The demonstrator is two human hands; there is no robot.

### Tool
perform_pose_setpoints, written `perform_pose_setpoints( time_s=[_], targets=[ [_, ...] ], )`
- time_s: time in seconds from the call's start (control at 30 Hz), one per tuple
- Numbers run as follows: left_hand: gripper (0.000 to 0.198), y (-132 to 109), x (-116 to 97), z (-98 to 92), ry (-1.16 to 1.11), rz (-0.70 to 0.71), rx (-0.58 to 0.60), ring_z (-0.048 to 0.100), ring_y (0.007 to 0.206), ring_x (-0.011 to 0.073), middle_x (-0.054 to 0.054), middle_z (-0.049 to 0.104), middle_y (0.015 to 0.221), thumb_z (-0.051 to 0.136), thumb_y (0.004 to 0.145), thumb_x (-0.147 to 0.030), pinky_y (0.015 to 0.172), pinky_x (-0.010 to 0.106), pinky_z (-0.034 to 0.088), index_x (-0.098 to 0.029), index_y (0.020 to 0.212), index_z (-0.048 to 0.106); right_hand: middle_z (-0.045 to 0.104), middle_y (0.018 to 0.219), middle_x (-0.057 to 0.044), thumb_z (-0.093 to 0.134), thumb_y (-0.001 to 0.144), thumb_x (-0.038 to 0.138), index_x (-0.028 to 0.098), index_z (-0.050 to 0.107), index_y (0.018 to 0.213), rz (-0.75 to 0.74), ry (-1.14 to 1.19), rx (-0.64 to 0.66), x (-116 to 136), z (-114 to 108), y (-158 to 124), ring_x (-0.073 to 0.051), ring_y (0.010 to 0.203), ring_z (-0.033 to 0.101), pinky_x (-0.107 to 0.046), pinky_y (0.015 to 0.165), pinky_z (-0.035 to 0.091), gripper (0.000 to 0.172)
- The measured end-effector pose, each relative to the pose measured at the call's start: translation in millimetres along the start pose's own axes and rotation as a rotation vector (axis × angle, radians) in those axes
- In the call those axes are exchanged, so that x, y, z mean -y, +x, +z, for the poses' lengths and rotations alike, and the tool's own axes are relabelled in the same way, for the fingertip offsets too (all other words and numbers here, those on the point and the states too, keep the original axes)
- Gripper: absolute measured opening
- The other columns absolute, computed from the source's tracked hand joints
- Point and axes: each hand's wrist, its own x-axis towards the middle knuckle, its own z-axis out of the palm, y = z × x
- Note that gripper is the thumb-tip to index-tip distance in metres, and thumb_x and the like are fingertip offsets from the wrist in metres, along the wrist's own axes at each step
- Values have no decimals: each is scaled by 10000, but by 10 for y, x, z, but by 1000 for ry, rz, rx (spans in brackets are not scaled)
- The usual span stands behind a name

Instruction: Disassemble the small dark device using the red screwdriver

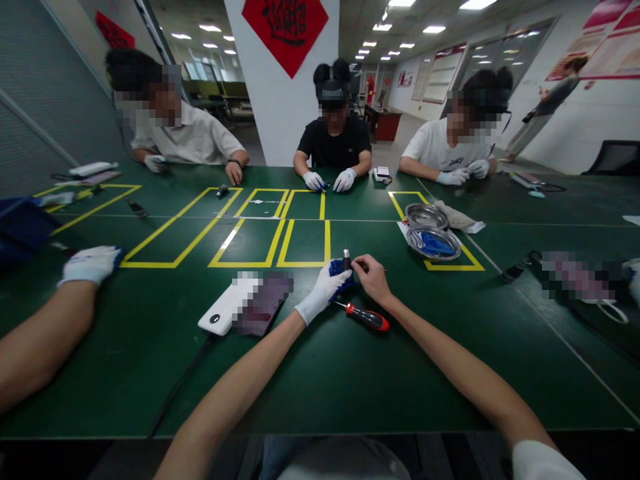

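Observation:
My left hand (325, 288), in a white glove with a blue palm, is closed around a small black cylinder with a silver top (347, 258), held upright above the table. My bare right hand (373, 279) is close against the cylinder's right side, thumb and fingertips pinched together. Whatever is between those fingertips is too small to make out. Just below both hands lies a screwdriver (367, 317) with a black and red handle, its shaft pointing left towards my gloved hand.
Left of my hands lie a white power bank (227, 310) with a cable and a dark phone (265, 303). Metal bowls (434, 255) stand ahead on the right, one holding blue pieces. Yellow tape (303, 265) marks the green table. A co-worker's gloved hand (90, 265) rests at left; other people sit opposite.

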Motion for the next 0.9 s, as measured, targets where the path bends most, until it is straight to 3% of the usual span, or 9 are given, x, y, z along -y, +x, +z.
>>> perform_pose_setpoints(
  time_s=[0.27,0.5,0.73,0.9],
  targets=[
    [447,-7,11,17,27,52,-18,617,878,196,101,649,998,771,620,-263,871,402,479,-127,1003,586,595,901,-72,446,924,213,187,599,900,-217,-268,90,-6,-104,-7,-194,849,557,-318,788,461,157],
    [403,-19,17,12,70,67,-16,619,887,196,99,654,996,752,641,-253,884,395,470,-128,986,587,617,1018,-96,408,942,216,195,636,987,-304,-397,152,-56,-137,-62,-200,916,579,-322,815,473,234],
    [410,-23,0,31,97,46,-40,614,863,194,97,652,970,754,628,-244,868,396,476,-123,984,589,629,975,-73,478,909,193,201,625,965,-258,-322,160,-62,-188,-29,-192,890,593,-315,801,472,158],
    [414,-35,-20,37,116,40,-30,612,876,199,105,648,993,747,641,-243,874,396,472,-119,1004,591,614,990,-71,448,927,192,188,598,988,-262,-414,200,-33,-229,14,-168,826,589,-267,725,461,162]
  ],
)
